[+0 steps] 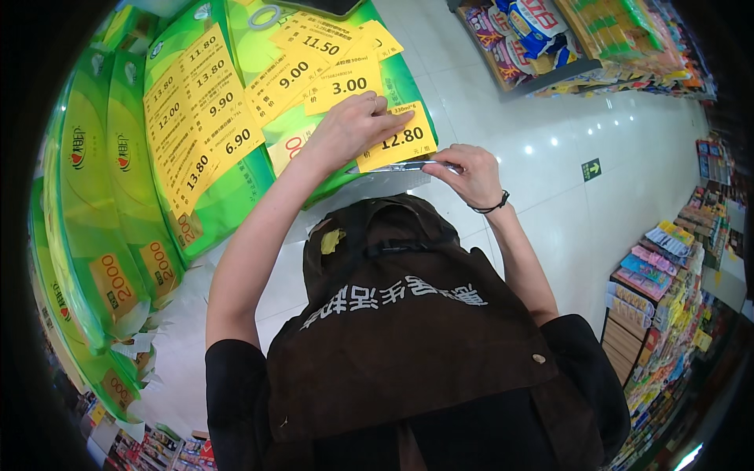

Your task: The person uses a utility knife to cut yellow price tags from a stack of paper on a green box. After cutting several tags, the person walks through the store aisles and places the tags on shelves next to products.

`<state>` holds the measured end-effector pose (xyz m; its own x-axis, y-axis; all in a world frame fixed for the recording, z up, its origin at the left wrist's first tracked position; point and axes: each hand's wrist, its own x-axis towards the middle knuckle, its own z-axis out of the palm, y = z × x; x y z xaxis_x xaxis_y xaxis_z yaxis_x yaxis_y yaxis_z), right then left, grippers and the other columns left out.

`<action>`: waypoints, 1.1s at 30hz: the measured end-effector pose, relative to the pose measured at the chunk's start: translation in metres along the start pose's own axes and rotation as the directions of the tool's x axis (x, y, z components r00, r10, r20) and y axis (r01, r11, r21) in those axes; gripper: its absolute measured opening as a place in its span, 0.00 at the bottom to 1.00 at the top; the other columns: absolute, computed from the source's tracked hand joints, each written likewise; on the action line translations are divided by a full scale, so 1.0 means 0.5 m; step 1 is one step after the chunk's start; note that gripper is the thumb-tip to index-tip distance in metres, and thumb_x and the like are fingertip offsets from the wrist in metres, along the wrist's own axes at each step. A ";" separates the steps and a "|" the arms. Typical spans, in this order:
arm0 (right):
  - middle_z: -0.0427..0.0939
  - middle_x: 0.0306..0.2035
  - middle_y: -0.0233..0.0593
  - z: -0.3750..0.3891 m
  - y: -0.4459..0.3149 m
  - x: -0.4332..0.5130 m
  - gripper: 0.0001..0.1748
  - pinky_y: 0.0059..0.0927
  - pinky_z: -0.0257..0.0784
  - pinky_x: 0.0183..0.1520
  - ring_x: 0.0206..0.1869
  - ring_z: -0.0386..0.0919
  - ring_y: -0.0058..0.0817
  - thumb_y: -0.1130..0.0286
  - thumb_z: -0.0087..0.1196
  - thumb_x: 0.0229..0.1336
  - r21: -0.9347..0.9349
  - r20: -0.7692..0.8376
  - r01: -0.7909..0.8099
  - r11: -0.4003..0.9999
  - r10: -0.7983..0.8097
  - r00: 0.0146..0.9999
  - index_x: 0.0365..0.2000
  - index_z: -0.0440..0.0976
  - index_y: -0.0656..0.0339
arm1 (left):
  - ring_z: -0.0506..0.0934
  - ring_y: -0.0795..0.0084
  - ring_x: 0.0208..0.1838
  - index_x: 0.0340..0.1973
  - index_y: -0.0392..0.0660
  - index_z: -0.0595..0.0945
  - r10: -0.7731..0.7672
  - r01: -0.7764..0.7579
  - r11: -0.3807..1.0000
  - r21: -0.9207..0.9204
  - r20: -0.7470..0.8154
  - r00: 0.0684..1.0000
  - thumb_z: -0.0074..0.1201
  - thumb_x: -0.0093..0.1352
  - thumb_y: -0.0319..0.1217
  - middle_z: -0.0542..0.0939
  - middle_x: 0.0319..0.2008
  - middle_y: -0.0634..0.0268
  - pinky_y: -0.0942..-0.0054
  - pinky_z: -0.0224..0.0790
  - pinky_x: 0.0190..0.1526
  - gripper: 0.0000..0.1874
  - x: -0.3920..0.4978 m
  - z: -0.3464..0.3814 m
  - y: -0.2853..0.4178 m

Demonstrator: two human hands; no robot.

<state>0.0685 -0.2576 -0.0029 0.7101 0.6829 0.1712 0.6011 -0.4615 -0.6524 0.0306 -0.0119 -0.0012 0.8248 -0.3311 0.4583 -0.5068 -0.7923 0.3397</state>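
Observation:
My left hand (359,120) holds a yellow price tag (406,138) down on a green plastic-wrapped pack, its index finger stretched toward the tag's upper edge. In my right hand (474,171) is a slim silvery cutting tool (406,166); whether it is a knife or scissors I cannot tell. The tool lies along the tag's near edge. More printed yellow tags (347,82) overlap just beyond my left hand. Farther left, a large yellow sheet of price tags (203,112) is spread over the green packs (230,194).
A pale ring (265,16), like a tape roll, and a dark flat object (330,5) lie at the top. Stacked green packs (94,194) rise at left. Tiled floor (548,159) extends right, with goods shelves (639,282) and a display bin (518,65) beyond.

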 end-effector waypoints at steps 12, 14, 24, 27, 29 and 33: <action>0.78 0.20 0.33 -0.003 0.004 -0.005 0.15 0.31 0.65 0.24 0.20 0.74 0.31 0.53 0.64 0.52 0.019 0.028 0.009 1.000 -0.009 1.000 0.25 0.82 0.54 | 0.74 0.64 0.33 0.47 0.52 0.85 -0.037 0.036 0.998 -0.054 -0.012 0.999 0.60 0.61 0.31 0.71 0.25 0.63 0.67 0.70 0.37 0.17 -0.004 0.011 -0.004; 0.78 0.21 0.33 -0.008 0.004 -0.009 0.15 0.30 0.66 0.24 0.21 0.74 0.31 0.53 0.64 0.52 0.021 0.045 0.001 1.000 -0.002 0.999 0.25 0.82 0.55 | 0.73 0.65 0.33 0.45 0.53 0.86 -0.046 0.044 0.997 -0.064 -0.024 0.999 0.59 0.64 0.35 0.71 0.25 0.65 0.66 0.69 0.37 0.13 -0.006 0.017 -0.007; 0.61 0.15 0.19 -0.001 0.052 0.017 0.15 0.22 0.47 0.22 0.19 0.55 0.09 0.60 0.69 0.49 0.479 -0.001 -0.351 0.805 0.400 0.917 0.25 0.79 0.60 | 0.72 0.62 0.35 0.49 0.50 0.84 -0.080 0.077 0.986 -0.148 -0.013 0.997 0.60 0.63 0.29 0.72 0.26 0.62 0.63 0.68 0.41 0.17 -0.014 0.004 0.001; 0.61 0.14 0.19 0.009 0.027 0.061 0.16 0.21 0.48 0.22 0.20 0.57 0.10 0.59 0.70 0.47 0.281 0.031 -0.481 0.830 0.494 0.869 0.24 0.79 0.61 | 0.75 0.61 0.41 0.52 0.48 0.81 -0.169 0.180 0.970 -0.161 0.080 0.982 0.56 0.63 0.24 0.76 0.33 0.61 0.63 0.70 0.46 0.20 -0.040 -0.018 0.019; 0.67 0.15 0.22 0.023 0.037 0.066 0.17 0.23 0.52 0.21 0.18 0.59 0.12 0.59 0.71 0.47 0.355 0.028 -0.420 0.836 0.439 0.898 0.24 0.79 0.63 | 0.74 0.59 0.48 0.55 0.48 0.79 -0.141 0.159 0.964 -0.215 0.093 0.986 0.53 0.59 0.21 0.76 0.40 0.59 0.61 0.69 0.52 0.26 -0.063 -0.044 0.035; 0.70 0.17 0.22 0.016 0.054 0.058 0.17 0.21 0.51 0.19 0.15 0.57 0.10 0.61 0.68 0.51 0.593 0.061 -0.400 0.699 0.456 0.888 0.27 0.79 0.66 | 0.72 0.56 0.58 0.57 0.48 0.76 -0.122 0.132 0.966 -0.221 0.061 0.991 0.49 0.53 0.17 0.74 0.51 0.59 0.58 0.67 0.59 0.33 -0.094 -0.069 0.078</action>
<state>0.1023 -0.2460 -0.0214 0.8824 0.4300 -0.1907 -0.0815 -0.2596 -0.9623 -0.0368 -0.0096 0.0187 0.8941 -0.2626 0.3629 -0.4360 -0.6959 0.5706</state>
